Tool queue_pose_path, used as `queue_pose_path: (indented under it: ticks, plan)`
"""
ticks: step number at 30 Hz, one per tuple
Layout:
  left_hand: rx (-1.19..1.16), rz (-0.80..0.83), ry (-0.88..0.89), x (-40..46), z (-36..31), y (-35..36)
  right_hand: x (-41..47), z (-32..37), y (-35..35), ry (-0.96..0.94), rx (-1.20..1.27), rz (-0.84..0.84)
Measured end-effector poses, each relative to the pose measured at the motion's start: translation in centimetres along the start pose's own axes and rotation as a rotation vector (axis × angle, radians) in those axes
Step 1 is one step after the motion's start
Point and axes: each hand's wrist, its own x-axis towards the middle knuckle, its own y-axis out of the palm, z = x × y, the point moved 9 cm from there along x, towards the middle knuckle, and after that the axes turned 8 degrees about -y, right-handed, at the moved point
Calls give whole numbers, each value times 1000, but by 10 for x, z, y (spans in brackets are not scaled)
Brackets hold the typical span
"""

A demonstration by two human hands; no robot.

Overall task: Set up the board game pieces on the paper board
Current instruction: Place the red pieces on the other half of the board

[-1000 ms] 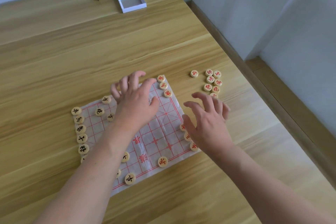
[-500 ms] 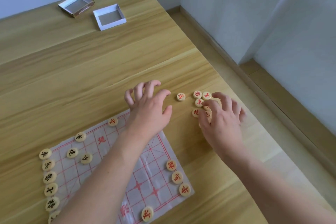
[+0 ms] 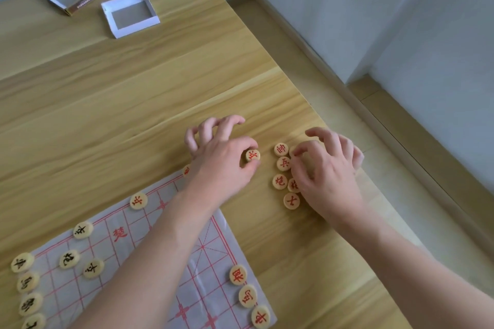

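Left grip [image 3: 227, 160] pinches a red disc [image 3: 253, 155] just beyond the paper board [image 3: 203, 262]; right grip [image 3: 326, 168] pinches among spare discs [image 3: 284, 163] rightward.

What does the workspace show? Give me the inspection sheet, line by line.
Surface: wooden table.
Job's things: paper board at the near edge, black-marked and red-marked pieces along its sides; loose red pieces on the table off its far corner.
Clutter: two open box halves at the far side.
Hands: left hand pinches a red piece; right hand fingers the loose cluster, grip unclear.
Cables: nothing seen.
Surroundings: white wall, floor beside the table.
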Motion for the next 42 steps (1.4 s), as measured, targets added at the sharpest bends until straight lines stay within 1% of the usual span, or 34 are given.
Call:
queue_pose_path:
  ticks: [4, 7, 12, 16, 18, 20, 27, 32, 37, 42]
  plan:
    - [10, 16, 6, -2, 3, 0, -9, 6, -5, -5, -20, -27]
    - [18, 12, -25, -2, 6, -2, -10, 13, 1, -4, -102, 48]
    - [4, -3, -31, -2, 7, 0, -1, 20, 1, 0, -205, 69]
    - [-18, -16, -46, -1, 7, -2, 6, 22, 6, 42, -291, 179]
    - [-24, -40, -45, -1, 7, -6, 10, 24, 8, 48, -285, 224]
    - [-36, -60, -52, -3, 10, -12, 14, 28, 7, 44, -258, 233]
    - [-38, -71, -61, -19, 28, -30, 4, 61, 2, -17, -231, 137]
    - [-32, -103, -78, -44, 58, -52, -15, 103, 12, -138, -208, 163]
    - [-5, -85, -153, -79, 105, -69, -34, 142, 24, -226, -159, 194]
    - [13, -73, -210, -110, 140, -70, -55, 166, 36, -264, -146, 221]
